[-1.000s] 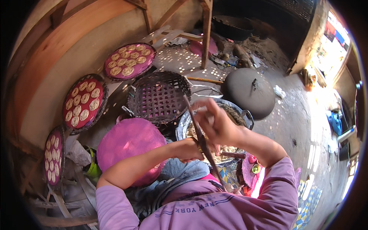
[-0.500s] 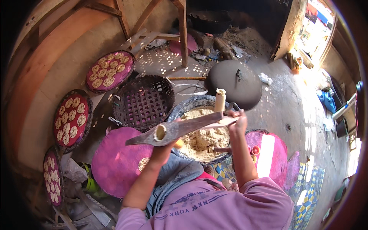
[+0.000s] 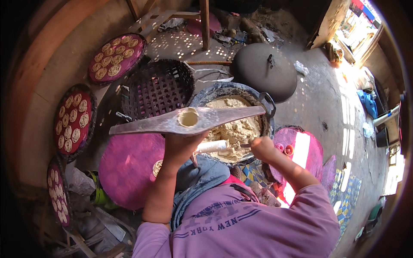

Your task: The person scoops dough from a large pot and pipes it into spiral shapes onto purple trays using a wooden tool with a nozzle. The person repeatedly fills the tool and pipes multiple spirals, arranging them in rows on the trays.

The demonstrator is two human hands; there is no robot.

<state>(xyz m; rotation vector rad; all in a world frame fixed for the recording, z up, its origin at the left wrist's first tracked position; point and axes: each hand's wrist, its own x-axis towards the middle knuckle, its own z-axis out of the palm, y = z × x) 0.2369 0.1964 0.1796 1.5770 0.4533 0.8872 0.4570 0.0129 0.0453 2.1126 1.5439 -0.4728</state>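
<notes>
My left hand (image 3: 184, 147) is wrapped round a long wooden press board (image 3: 234, 115) from below. The board tapers at both ends, and a round hollow opens at its middle. My right hand (image 3: 263, 148) is closed on the short brown handle (image 3: 245, 145) of a utensil, whose working end is hidden in the dough. Crumbly pale dough (image 3: 241, 129) fills much of a dark basin (image 3: 272, 122) in front of me. A pale cylindrical plunger (image 3: 211, 146) lies between my hands at the basin's near edge, with its wooden crosspiece by my lap.
On the left stand several round pink trays (image 3: 74, 122) of coiled noodle nests. A woven basket (image 3: 161, 88) sits beyond the board. Nearer is a pink round mat (image 3: 129, 172) with one coil (image 3: 158, 168). A dark domed lid (image 3: 264, 73) lies behind the basin; small red cups (image 3: 288, 149) stand right.
My right hand has let go of the plunger, moved down and taken the utensil's handle. The plunger now lies at the basin's near side. The board has swung nearly level in my left hand.
</notes>
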